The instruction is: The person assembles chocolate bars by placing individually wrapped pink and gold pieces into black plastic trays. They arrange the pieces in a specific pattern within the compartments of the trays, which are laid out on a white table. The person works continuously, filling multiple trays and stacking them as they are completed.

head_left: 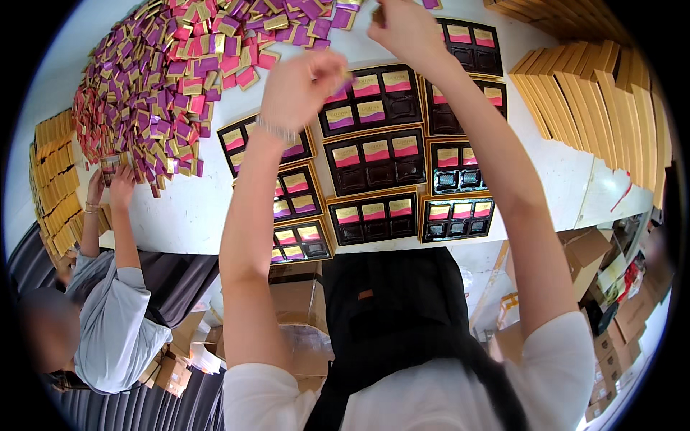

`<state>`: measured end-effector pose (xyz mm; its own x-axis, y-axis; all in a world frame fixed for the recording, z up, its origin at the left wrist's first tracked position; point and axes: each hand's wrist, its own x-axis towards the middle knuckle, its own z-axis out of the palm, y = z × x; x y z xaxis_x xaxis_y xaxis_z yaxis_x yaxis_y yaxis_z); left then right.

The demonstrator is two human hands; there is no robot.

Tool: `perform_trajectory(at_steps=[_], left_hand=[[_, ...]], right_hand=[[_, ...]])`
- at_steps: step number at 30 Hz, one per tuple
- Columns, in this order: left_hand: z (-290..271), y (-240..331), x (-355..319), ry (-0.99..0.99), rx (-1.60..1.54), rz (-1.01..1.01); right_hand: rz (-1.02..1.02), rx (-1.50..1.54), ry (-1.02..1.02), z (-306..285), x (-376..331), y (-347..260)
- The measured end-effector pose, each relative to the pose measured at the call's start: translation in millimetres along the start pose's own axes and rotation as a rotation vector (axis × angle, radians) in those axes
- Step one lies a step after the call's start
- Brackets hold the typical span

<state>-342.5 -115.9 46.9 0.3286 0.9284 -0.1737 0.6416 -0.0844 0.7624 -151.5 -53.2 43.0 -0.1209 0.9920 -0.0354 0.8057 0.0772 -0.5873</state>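
My left hand is closed in a pinch on a small purple-and-gold wrapped chocolate, slightly blurred, above the left edge of a box with a black six-compartment tray. That tray holds pink and purple wrapped pieces, and one lower compartment is bare. Farther up and to the right, my right hand has its fingers pressed together beside the pile of wrapped chocolates; what they hold, if anything, is too small to make out. Below lies another tray with pink pieces along its upper row only.
More part-filled boxes lie close together on the white table. Stacked yellow-brown box pieces stand at right, others at far left. A co-worker at left handles a tray beside the pile. Cardboard cartons sit below the table.
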Motion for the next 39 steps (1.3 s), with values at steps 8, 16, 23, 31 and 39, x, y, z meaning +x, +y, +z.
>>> perform_trajectory(at_steps=[8, 16, 23, 31, 39], left_hand=[[66.1, -9.2, -129.5, -0.018, 0.100, 0.155], [91.8, 0.2, -165.7, 0.067, 0.476, 0.285], [108.4, 10.3, -187.1, -0.109, 0.543, 0.113], [84.9, 14.4, -160.4, 0.010, 0.577, 0.159], [16.9, -42.8, 37.9, 0.509, 0.524, -0.110]], right_hand=[[0.165, 0.238, -0.131, 19.1, -124.0, 39.1], [-0.099, -0.131, 0.082, 22.5, -153.9, 31.8], [-0.260, -0.366, -0.098, 31.4, -178.6, 33.2], [-0.426, -0.215, 0.195, 22.5, -125.6, 38.4], [-0.242, -0.651, 0.028, 69.9, -1.4, 9.4]])
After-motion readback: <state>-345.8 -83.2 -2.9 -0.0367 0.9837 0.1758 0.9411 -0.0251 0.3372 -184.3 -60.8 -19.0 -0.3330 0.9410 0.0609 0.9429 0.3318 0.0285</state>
